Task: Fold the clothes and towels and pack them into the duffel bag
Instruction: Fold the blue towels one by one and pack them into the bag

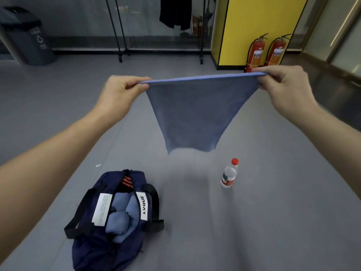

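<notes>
My left grip [119, 94] and right grip [283, 89] each pinch a top corner of the blue towel [193, 112], which hangs unfolded above the floor [273, 212]. The open duffel bag [88, 251] below already holds folded blue pieces [117, 218].

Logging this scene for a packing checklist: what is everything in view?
towel: one, blue, held up by its top corners
duffel bag: one, navy, open on floor, lower left
folded cloths: several, light blue, inside the bag
water bottle: one, clear, red cap, upright right of the bag
fire extinguishers: two, red, by yellow wall
bin: one, dark grey, far left
clothes rack: one, black, far back
garment: one, black, hanging on the rack
left hand: one, bare, pinching towel's left corner
right hand: one, bare, pinching towel's right corner
</notes>
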Demonstrator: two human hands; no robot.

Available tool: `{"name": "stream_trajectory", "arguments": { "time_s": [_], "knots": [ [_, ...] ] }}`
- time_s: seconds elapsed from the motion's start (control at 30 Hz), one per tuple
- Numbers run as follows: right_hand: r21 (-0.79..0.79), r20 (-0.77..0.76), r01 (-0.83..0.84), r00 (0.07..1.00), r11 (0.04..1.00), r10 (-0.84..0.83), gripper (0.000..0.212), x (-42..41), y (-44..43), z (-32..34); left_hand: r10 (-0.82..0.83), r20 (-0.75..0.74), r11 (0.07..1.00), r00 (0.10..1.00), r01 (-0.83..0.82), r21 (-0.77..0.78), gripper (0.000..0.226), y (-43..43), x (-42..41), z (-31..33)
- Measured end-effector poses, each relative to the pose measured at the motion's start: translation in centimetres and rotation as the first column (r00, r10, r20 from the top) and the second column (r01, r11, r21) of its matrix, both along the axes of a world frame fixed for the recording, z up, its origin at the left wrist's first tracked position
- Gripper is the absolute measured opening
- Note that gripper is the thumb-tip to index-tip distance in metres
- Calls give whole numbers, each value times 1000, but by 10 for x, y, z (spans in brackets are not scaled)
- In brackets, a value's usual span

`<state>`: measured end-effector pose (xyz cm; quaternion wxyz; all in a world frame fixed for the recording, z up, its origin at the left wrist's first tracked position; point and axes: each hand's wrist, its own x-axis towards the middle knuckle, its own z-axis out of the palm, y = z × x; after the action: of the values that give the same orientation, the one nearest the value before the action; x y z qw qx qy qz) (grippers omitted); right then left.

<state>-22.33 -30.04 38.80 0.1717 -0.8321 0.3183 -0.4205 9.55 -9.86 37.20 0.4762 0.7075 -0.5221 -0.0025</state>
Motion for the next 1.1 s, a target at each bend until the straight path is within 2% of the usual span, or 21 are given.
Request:
{"name": "stream_trajectory", "arguments": {
  "time_s": [0.13,0.27,0.37,0.47,0.63,0.7,0.73,0.77,0.8,0.93,1.0,1.07,1.1],
  "knots": [
    [-28,-163,24,986,999,-28,28,-41,34,-54,-39,-123,994,992,50,92,26,32,-25,-59],
    [92,-315,39,949,995,-8,28,-65,52,-153,-45,-213,964,976,99,247,25,53,-41,-160],
    [178,-406,32,913,984,44,28,-76,65,-233,-52,-152,925,987,105,364,25,67,-48,-246],
    [232,-490,9,865,973,109,28,-81,77,-317,-21,-242,883,970,132,451,26,79,-59,-334],
    [328,-644,-53,718,943,264,30,-100,101,-454,-134,-69,749,989,146,647,21,116,-83,-464],
    [340,-670,-103,671,935,317,34,-114,117,-494,-206,-33,693,978,170,700,18,133,-99,-493],
    [354,-679,-123,647,927,345,34,-119,127,-509,-253,-4,664,967,177,726,30,140,-107,-506],
    [365,-692,-149,618,919,374,32,-124,137,-520,-307,34,654,951,185,733,43,148,-115,-519],
    [373,-708,-187,576,909,409,31,-129,149,-529,-339,55,628,939,183,756,47,157,-123,-528],
    [418,-781,-253,391,873,487,33,-150,189,-553,-403,-5,458,915,207,864,34,200,-144,-549],
    [436,-837,-222,257,872,483,37,-156,202,-559,-431,-10,403,903,202,893,31,221,-146,-560],
    [449,-874,-197,104,872,474,38,-161,210,-558,-468,10,426,884,215,879,40,240,-147,-569],
    [461,-873,-195,73,866,482,37,-164,212,-558,-472,20,439,881,215,873,44,247,-149,-568]
  ]
}}
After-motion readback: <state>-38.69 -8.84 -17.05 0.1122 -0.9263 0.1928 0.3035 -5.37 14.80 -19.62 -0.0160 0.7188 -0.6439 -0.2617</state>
